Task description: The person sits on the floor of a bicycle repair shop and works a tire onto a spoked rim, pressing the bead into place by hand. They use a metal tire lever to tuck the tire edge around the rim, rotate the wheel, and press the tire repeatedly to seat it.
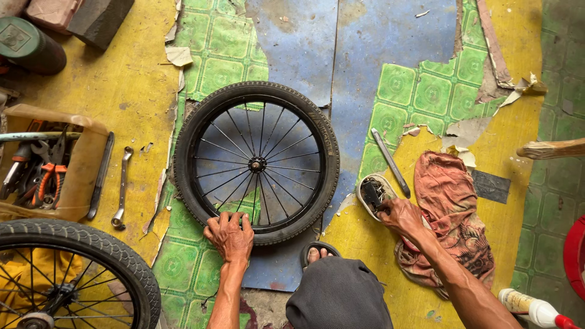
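Note:
A small spoked bicycle wheel with a black tyre [256, 163] lies flat on the floor in front of me. My left hand [230, 236] rests on the tyre's near edge, fingers spread over the rubber. My right hand [399, 214] reaches into a small oval tin [373, 194] holding dark bits, fingertips pinched inside it. Whether they hold anything is hidden. A long metal tyre lever [390, 162] lies just beyond the tin. A stained orange rag [450, 207] sits under and beside my right forearm.
A cardboard box of pliers and tools [46, 167] stands at left, with a spanner [122, 187] and flat bar [100, 176] beside it. A second wheel [79, 274] is at lower left. A bottle [530, 307] lies lower right; my sandalled foot [317, 251] is near the wheel.

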